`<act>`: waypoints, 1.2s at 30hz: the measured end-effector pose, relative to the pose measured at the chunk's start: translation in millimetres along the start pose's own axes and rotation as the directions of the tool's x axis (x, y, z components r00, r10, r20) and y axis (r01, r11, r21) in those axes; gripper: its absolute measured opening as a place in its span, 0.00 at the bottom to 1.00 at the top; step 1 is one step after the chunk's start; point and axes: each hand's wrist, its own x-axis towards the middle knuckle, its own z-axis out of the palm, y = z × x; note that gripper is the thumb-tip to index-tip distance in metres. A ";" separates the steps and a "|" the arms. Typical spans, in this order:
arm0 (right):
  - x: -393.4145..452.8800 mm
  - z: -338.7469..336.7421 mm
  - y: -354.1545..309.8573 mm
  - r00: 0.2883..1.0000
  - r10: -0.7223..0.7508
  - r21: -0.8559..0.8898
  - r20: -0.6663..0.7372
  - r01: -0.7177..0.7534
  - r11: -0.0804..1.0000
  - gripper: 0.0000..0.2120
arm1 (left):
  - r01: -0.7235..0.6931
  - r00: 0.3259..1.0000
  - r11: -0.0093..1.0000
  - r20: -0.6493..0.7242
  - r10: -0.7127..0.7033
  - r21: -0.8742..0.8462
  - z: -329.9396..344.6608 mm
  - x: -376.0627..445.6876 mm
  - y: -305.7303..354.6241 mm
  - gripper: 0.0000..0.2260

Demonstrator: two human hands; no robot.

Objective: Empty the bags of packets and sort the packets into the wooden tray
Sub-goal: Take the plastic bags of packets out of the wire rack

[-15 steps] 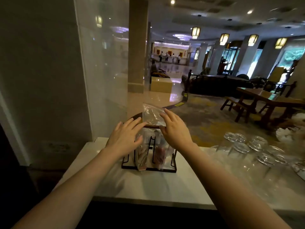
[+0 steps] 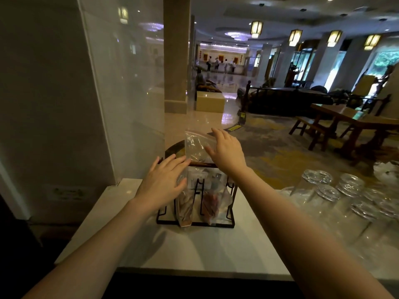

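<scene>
A black wire rack point(image 2: 232, 214) with a wooden top bar stands on the white counter point(image 2: 194, 251). Two clear bags hang in it, one with brown packets point(image 2: 186, 209) and one with reddish packets point(image 2: 212, 205). A third clear plastic bag point(image 2: 195, 145) sticks up above the rack, looking nearly empty. My right hand point(image 2: 228, 151) grips this upper bag at its right side. My left hand point(image 2: 165, 182) lies with spread fingers against the left side of the rack and the brown-packet bag, holding nothing that I can see. No wooden tray is visible apart from the rack.
Several upturned clear glasses point(image 2: 336, 190) stand close together on the right of the counter. A glass panel point(image 2: 121, 93) and a wall rise at the left. Behind the counter lies a hotel lobby with a wooden table point(image 2: 354, 119) and benches.
My right hand has lifted the upper clear bag slightly higher above the rack. My left hand has stayed at the rack's left side.
</scene>
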 end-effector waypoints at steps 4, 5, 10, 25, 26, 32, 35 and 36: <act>11.7 10.6 -10.9 0.965 0.052 0.145 0.255 -0.092 0.985 0.25 | -0.001 1.000 1.000 0.027 0.002 -0.031 -0.2 0.2 -0.8 0.25; 13.3 11.7 -13.9 0.961 0.035 0.188 0.275 -0.089 0.978 0.19 | -0.001 1.000 0.999 0.026 0.002 -0.038 0.0 -0.4 -0.8 0.25; 20.7 -16.0 -24.9 1.000 0.020 0.331 -0.024 -0.011 0.943 0.13 | 0.000 1.000 0.999 0.005 0.000 -0.034 1.2 -2.1 0.3 0.25; -48.1 -58.3 -71.5 0.977 -0.036 0.403 -0.212 0.121 0.907 0.14 | 0.236 0.938 0.262 0.149 -0.312 -0.936 -57.6 -12.0 16.2 0.24; -53.6 -51.0 -74.1 0.978 -0.045 0.368 -0.204 0.120 0.922 0.14 | 0.234 0.946 0.188 0.178 -0.272 -0.954 -63.9 -14.4 21.1 0.26; -71.1 -35.7 -91.9 1.000 -0.010 0.507 -0.028 0.023 0.862 0.07 | 0.163 0.945 0.358 0.041 -0.325 -0.919 -63.7 -20.0 48.0 0.13; -74.9 -47.5 -83.3 0.967 -0.095 0.793 0.237 -0.136 0.595 0.07 | 0.107 0.958 0.502 -0.046 -0.284 -0.858 -63.1 -24.6 36.6 0.20; -77.0 -49.7 -75.7 0.953 -0.120 0.845 0.279 -0.184 0.502 0.08 | 0.084 0.958 0.585 -0.095 -0.269 -0.807 -65.2 -25.5 33.8 0.19</act>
